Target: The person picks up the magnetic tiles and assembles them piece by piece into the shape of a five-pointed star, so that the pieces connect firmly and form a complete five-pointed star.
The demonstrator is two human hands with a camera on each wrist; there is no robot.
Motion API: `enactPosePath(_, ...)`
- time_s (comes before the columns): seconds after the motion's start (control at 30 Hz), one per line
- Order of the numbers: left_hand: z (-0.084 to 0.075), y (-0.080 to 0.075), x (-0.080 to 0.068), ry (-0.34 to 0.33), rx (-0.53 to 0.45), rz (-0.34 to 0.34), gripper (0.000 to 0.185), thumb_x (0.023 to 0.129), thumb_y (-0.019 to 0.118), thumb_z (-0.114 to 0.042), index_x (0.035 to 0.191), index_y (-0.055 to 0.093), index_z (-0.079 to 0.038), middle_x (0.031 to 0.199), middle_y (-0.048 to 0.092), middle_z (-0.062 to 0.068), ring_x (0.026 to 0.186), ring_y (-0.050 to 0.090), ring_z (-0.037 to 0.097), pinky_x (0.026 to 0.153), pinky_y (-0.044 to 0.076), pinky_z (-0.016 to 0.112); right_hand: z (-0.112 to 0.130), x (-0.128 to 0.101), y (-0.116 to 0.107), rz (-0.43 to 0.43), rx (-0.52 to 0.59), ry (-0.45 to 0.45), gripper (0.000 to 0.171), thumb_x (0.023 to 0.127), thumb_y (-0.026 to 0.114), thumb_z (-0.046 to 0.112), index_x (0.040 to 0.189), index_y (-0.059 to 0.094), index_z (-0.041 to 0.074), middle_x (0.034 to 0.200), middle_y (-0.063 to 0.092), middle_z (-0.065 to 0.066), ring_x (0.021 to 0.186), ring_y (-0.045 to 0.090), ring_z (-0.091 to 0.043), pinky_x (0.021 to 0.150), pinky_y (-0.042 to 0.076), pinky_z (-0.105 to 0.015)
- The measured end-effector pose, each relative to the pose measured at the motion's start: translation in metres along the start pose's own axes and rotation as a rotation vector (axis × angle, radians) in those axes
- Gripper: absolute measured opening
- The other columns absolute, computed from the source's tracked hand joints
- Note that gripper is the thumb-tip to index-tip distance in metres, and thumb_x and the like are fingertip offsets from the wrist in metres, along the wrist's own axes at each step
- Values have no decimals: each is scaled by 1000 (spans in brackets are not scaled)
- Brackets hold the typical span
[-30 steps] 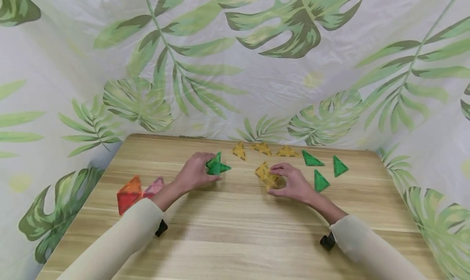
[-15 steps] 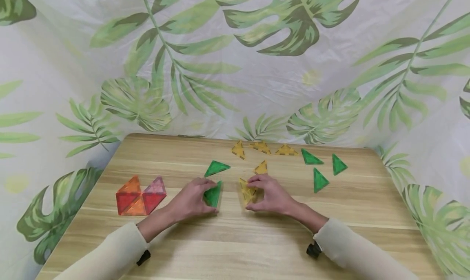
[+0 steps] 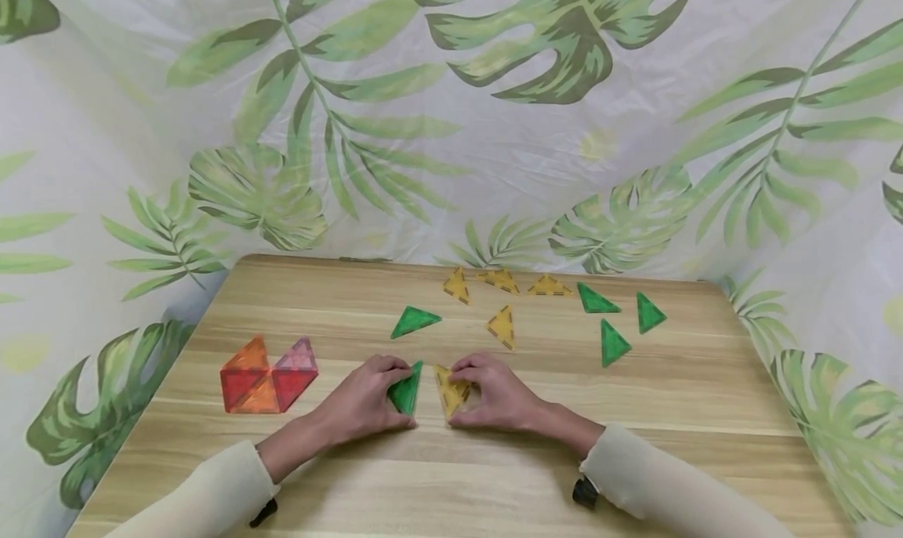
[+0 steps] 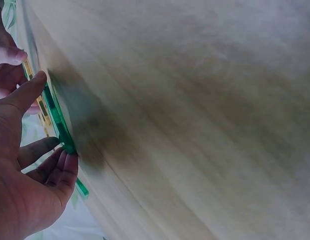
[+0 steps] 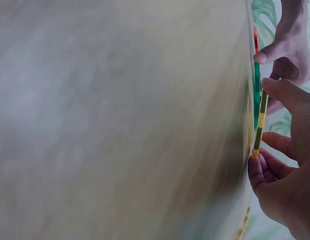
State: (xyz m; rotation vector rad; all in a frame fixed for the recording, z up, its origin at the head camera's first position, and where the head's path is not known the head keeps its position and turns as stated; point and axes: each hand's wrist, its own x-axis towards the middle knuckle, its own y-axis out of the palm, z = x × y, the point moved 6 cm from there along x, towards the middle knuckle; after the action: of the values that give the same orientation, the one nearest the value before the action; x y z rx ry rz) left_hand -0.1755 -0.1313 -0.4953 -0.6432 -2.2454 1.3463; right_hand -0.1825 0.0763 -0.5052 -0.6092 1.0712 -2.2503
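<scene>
My left hand (image 3: 358, 397) pinches a green triangular magnetic tile (image 3: 405, 393) by its edges, thumb at the near corner and fingers at the far one. Opposite it, my right hand (image 3: 499, 393) pinches a yellow triangular magnetic tile (image 3: 448, 389) in the same way. A narrow gap separates the two tiles, their long edges facing each other close over the table. In the left wrist view the green tile (image 4: 59, 120) shows edge-on between thumb and fingers. The right wrist view has the yellow tile (image 5: 260, 122) edge-on, with the left hand (image 5: 290, 55) beyond.
Left on the wooden table (image 3: 494, 475) lies a joined group of red, orange and pink tiles (image 3: 268, 377). Behind my hands are a loose green tile (image 3: 415, 321) and a yellow tile (image 3: 503, 328). Several yellow tiles (image 3: 550, 286) and green tiles (image 3: 614, 343) lie farther back and right.
Both hands have come nearer and toward each other, carrying a green tile and a yellow tile away from the ones left lying behind. The gap between the held tiles has narrowed.
</scene>
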Motion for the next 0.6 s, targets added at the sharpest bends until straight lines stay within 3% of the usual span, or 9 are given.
enactPosePath(0.6, 11, -4, -9, 26, 52, -24, 74, 74, 98, -41, 127, 73, 5, 130, 68, 17, 118, 65, 30, 98, 59, 45, 16, 30, 24, 4, -87, 18, 55, 80, 92, 39, 123, 77, 7, 130, 68, -4, 124, 59, -20, 109, 50, -34)
